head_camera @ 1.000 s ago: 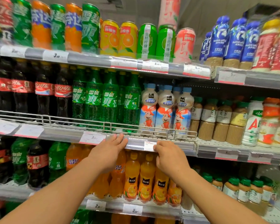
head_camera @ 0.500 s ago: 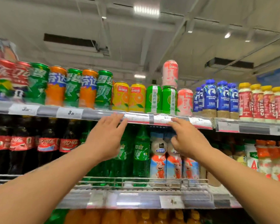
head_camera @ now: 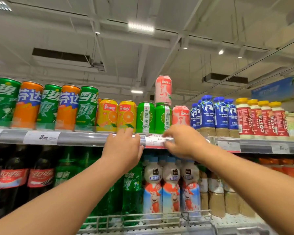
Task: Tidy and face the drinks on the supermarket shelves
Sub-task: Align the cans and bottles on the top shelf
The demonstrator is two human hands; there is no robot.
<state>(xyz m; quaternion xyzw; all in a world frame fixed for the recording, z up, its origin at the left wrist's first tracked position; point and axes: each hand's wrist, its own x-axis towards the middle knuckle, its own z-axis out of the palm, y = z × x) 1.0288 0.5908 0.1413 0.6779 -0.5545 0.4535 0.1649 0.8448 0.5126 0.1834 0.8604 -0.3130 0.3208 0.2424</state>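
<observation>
1. Two rows of drink cans stand upright along the top shelf, with one pink can stacked on a green can at about 12 o'clock.
2. Left hand rests on the shelf's price rail, fingers straight and holding nothing.
3. Right hand touches a white price tag; whether its fingers pinch the tag cannot be told.
4. Bottles fill the shelf below, at 6 o'clock.

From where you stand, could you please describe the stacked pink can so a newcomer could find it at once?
Look along the top shelf to the short cans in the middle, just above the two hands. The pink can stands on a green can, second in a green pair. It is the only can raised above the row; another pink one sits at shelf level.
</observation>
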